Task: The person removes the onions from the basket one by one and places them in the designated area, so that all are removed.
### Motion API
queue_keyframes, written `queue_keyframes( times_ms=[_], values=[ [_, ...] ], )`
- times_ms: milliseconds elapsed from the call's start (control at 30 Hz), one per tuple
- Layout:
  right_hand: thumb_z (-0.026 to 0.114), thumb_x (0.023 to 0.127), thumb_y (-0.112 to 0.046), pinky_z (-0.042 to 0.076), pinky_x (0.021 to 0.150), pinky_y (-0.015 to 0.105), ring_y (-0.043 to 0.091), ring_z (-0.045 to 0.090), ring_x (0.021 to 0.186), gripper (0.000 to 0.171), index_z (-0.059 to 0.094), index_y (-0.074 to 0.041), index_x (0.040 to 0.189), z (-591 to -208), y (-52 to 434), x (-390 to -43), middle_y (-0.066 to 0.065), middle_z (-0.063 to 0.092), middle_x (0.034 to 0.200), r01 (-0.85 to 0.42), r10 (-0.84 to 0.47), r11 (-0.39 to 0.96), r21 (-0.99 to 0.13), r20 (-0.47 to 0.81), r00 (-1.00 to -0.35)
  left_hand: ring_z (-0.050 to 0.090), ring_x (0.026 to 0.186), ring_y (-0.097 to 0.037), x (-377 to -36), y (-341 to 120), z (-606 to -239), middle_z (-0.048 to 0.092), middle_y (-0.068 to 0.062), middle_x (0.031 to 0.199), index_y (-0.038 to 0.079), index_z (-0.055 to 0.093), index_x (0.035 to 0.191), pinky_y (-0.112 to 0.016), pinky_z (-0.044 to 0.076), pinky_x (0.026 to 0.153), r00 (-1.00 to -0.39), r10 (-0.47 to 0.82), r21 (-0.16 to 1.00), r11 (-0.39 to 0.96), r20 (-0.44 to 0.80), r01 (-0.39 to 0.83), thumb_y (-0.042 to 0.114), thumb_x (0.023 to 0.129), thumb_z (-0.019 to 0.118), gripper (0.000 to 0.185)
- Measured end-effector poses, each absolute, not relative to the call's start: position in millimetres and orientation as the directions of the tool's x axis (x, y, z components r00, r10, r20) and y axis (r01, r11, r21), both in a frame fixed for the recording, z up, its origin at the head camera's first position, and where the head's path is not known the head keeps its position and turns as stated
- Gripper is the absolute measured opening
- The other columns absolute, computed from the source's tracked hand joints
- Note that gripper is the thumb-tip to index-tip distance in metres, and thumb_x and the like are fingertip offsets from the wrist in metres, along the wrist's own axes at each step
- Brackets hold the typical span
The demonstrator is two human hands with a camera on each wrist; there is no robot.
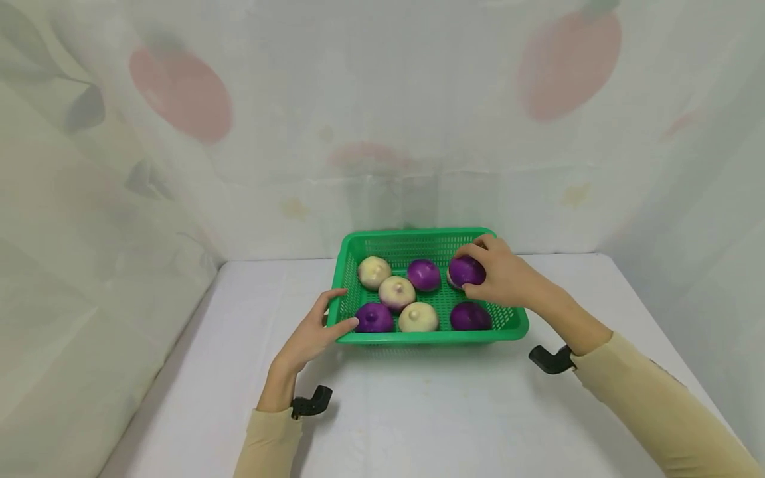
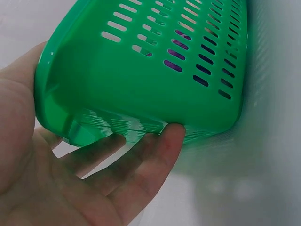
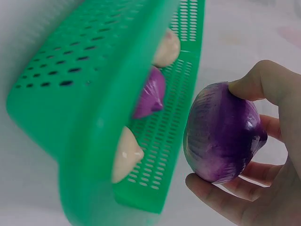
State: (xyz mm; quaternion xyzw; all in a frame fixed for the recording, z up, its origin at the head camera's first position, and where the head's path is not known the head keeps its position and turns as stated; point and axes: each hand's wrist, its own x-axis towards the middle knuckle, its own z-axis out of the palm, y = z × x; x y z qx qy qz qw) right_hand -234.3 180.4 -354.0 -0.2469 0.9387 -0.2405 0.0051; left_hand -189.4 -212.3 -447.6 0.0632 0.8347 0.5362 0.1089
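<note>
A green slotted basket [image 1: 514,326] stands on the white table and holds several onions, some purple, some white. My right hand [image 1: 475,269] reaches into its far right corner and grips a purple onion [image 1: 465,271] between thumb and fingers. The right wrist view shows this purple onion [image 3: 223,134] held by my right hand [image 3: 235,136] just above the basket [image 3: 70,94]. My left hand [image 1: 343,309] rests with straight fingers against the basket's near left corner. In the left wrist view my left hand [image 2: 101,117] cradles that corner of the basket [image 2: 141,84], thumb along the side and fingers under the bottom edge.
In the basket lie a purple onion [image 1: 374,318], a white onion [image 1: 418,318], another purple onion [image 1: 470,317], and more behind them. The white table [image 1: 418,411] extends in front. A patterned curtain [image 1: 179,133] closes off the back and sides.
</note>
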Motion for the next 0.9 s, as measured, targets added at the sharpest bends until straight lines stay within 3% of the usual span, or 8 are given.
queue_keyframes(
  times_ms=[433,900],
  values=[
    [0.074,0.086,-0.019,0.056,0.081,0.055,0.040,0.047,0.114,0.050,0.058,-0.011,0.133,-323.8,206.6,-229.0,0.021,0.045,0.129,-0.488,-0.429,0.756,-0.435,0.233,-0.873,0.045,0.138,-0.040,-190.9,-211.7,-446.3,0.035,-0.009,0.158,0.032,0.035,0.152,-0.055,0.045,0.100,-0.966,0.229,0.911,0.411,-0.116,-0.012,0.051,0.091,0.074,0.075],
    [0.075,0.088,-0.019,0.051,0.088,0.064,0.045,0.043,0.122,0.050,0.057,-0.010,0.134,-318.3,235.7,-231.6,0.024,0.041,0.136,-0.380,-0.298,0.777,-0.503,0.237,-0.925,0.048,0.135,-0.035,-188.0,-211.9,-445.0,0.037,-0.001,0.157,0.037,0.035,0.152,-0.053,0.046,0.098,-0.968,0.222,0.912,0.409,-0.117,-0.016,0.054,0.090,0.074,0.076]
  ],
)
